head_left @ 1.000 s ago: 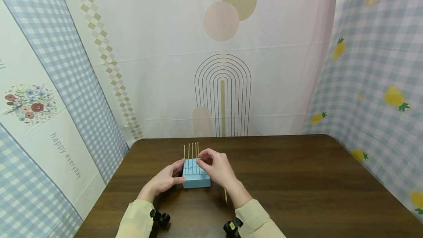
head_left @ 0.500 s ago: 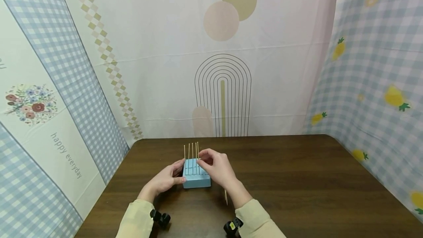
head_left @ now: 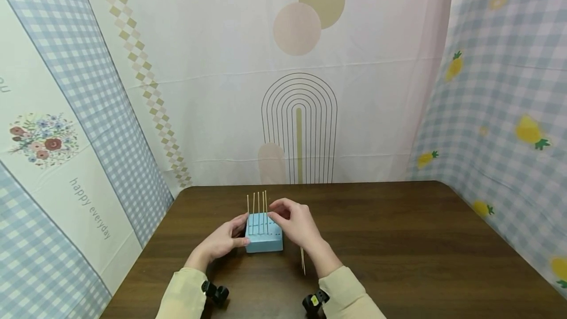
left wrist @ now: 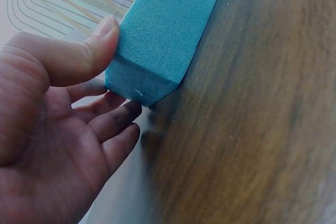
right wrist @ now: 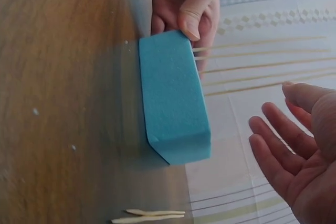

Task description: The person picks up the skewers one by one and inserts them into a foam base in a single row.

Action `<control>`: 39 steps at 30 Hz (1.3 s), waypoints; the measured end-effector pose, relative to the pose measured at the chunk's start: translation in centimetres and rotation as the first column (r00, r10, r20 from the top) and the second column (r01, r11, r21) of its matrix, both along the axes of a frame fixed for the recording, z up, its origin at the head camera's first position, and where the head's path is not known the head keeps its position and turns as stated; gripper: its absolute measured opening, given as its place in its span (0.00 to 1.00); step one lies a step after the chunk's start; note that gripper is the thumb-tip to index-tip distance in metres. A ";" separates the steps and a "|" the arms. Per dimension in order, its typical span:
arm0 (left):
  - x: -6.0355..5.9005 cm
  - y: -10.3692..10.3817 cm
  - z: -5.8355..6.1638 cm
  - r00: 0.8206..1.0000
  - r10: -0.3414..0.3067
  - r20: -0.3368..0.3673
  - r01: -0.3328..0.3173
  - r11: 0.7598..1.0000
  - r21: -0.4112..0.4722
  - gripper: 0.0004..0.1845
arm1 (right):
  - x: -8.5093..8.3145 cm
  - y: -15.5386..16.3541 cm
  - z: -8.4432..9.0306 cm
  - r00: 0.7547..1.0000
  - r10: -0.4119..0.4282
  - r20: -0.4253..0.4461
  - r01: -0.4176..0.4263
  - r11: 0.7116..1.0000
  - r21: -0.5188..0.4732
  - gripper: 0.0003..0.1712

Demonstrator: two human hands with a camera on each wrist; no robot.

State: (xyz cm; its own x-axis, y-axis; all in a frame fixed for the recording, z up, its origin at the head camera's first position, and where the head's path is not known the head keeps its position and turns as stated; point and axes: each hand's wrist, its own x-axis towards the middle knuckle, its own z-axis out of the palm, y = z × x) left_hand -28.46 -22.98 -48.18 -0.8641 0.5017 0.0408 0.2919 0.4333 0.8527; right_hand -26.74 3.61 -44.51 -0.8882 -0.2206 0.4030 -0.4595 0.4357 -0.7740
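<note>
A light blue foam-like block (head_left: pixel 264 245) with rows of small holes in its top sits on the table. Several thin wooden sticks (head_left: pixel 253 206) stand upright in it, in a row toward its left side. My left hand (head_left: pixel 219 240) holds the block's left end; in the left wrist view its thumb (left wrist: pixel 100 40) presses one face and the fingers reach round the other side. Beside the rightmost stick (right wrist: pixel 241 88) is my right hand (head_left: pixel 297 220), fingers loosely bent. In the right wrist view its thumb tip overlaps that stick; the index fingertip is hidden.
A pair of loose pointed sticks (head_left: pixel 303 261) lies on the dark wooden table (head_left: pixel 398 250), near my right wrist. A patterned cloth (head_left: pixel 221 112) hangs behind the table's back edge, with checked cloths at both sides.
My right hand has shifted slightly to the right, away from the rightmost upright stick, which stays standing. The left hand and the block have hardly moved.
</note>
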 end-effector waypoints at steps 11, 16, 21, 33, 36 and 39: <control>0.1 0.0 -0.1 1.000 -0.001 -0.009 0.001 1.000 0.004 0.47 | -1.4 4.2 -1.1 0.985 -0.021 0.172 0.015 0.999 0.037 0.13; 0.1 -0.1 -0.1 1.000 0.003 -0.008 -0.003 1.000 0.000 0.47 | -1.8 6.0 -2.1 0.942 -0.052 0.332 0.054 0.999 0.005 0.20; 0.2 -0.1 0.0 1.000 0.010 -0.008 -0.010 1.000 -0.003 0.47 | -1.8 6.7 -2.8 0.879 -0.060 0.474 0.094 0.994 -0.047 0.26; 0.2 0.0 0.2 1.000 0.024 -0.007 -0.024 1.000 -0.010 0.47 | -1.8 6.0 -3.8 0.878 -0.088 0.470 0.102 0.995 -0.003 0.31; 0.2 0.1 0.2 1.000 0.023 -0.009 -0.023 1.000 -0.013 0.47 | -1.7 6.0 -3.7 0.886 -0.110 0.451 0.100 0.994 0.045 0.32; 0.1 0.0 0.1 1.000 0.019 -0.012 -0.020 1.000 -0.014 0.47 | -1.7 6.0 -3.6 0.891 -0.119 0.439 0.101 0.993 0.064 0.33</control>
